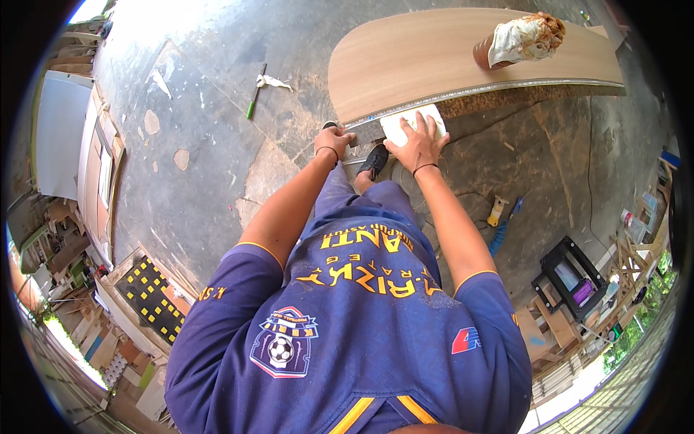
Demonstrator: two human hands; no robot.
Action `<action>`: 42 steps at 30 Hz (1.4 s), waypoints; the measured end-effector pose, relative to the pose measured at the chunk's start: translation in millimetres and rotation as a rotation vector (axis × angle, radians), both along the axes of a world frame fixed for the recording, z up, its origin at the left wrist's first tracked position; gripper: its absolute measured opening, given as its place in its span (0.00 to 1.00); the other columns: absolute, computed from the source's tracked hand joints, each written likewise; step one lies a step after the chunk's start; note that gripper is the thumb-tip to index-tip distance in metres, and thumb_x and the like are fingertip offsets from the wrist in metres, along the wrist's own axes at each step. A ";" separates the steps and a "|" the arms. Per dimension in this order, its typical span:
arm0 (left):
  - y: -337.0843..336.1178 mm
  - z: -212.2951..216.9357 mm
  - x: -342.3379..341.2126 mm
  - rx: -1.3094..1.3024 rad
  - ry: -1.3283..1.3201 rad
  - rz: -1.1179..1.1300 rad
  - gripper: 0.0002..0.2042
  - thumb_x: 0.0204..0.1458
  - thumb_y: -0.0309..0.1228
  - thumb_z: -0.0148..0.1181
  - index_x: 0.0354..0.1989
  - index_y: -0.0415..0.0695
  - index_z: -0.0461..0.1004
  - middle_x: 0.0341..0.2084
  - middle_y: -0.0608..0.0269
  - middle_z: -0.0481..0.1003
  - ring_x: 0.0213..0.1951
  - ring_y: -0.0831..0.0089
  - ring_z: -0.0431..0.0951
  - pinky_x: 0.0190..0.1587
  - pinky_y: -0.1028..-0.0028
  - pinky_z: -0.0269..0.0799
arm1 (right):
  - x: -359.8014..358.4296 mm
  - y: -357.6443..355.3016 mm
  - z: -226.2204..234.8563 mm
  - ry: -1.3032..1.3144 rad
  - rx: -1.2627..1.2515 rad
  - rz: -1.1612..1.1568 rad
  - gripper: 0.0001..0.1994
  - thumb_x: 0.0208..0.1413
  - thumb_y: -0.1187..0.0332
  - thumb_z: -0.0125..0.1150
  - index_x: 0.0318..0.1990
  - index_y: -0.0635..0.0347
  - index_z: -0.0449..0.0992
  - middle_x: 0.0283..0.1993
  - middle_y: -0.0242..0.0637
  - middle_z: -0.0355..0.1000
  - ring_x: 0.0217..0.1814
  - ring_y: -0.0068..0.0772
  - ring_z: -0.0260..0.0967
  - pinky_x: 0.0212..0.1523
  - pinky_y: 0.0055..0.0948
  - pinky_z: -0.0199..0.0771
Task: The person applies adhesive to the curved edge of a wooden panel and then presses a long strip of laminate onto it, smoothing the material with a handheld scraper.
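Observation:
A long, pale wooden board (405, 58) with a rounded left end lies in front of me, a narrow silver strip (463, 92) running along its near edge. My right hand (419, 148) spreads its fingers over a white pad (395, 129), thumb and little finger at its sides, against that edge. Close to the strip's left end, my left hand (335, 141) is closed, its fingertips pinched together; what they hold is too small to make out. On the board, toward the right, stands a brown container (483, 53) draped with a stained white cloth (517, 42).
A green-and-black stick-like tool (255, 94) and a white scrap (275, 82) lie on the concrete floor (210, 145). At right are a yellow power tool (497, 210), a blue coiled hose (499, 237) and a black-framed machine (571, 278). Wood offcuts and panels (97, 166) line the left.

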State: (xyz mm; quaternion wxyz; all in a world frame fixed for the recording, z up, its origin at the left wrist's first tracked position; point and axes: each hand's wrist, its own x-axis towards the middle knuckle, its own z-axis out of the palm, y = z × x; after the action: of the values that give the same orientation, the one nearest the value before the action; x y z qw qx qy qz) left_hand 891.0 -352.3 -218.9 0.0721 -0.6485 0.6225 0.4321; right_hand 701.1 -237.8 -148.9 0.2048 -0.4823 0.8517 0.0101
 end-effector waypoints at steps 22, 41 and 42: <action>1.3 2.6 -0.4 0.044 0.055 0.061 0.17 0.40 0.45 0.70 0.25 0.42 0.77 0.24 0.55 0.79 0.30 0.64 0.79 0.37 0.68 0.72 | -0.3 -10.8 1.9 0.000 0.114 0.000 0.35 0.41 0.39 0.63 0.59 0.36 0.69 0.70 0.32 0.50 0.74 0.41 0.38 0.61 0.76 0.39; 0.3 0.9 -3.7 0.022 0.061 0.047 0.17 0.41 0.45 0.70 0.27 0.42 0.79 0.23 0.57 0.78 0.29 0.68 0.79 0.36 0.70 0.72 | -7.3 -20.9 20.3 -0.022 0.241 0.006 0.35 0.41 0.39 0.63 0.60 0.35 0.68 0.70 0.32 0.50 0.74 0.44 0.38 0.61 0.75 0.42; -0.8 1.1 -4.2 0.015 0.066 0.039 0.17 0.41 0.45 0.70 0.26 0.42 0.79 0.23 0.57 0.78 0.28 0.69 0.78 0.35 0.69 0.71 | -6.4 -17.8 18.7 -0.022 0.240 -0.003 0.35 0.40 0.39 0.63 0.60 0.35 0.68 0.71 0.32 0.50 0.74 0.44 0.38 0.61 0.75 0.42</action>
State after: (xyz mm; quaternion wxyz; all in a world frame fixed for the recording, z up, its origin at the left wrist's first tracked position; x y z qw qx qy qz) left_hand 886.8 -353.1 -217.9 0.0482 -0.6453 0.6086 0.4592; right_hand 694.7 -255.6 -130.2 0.2703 -0.4530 0.8428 0.1064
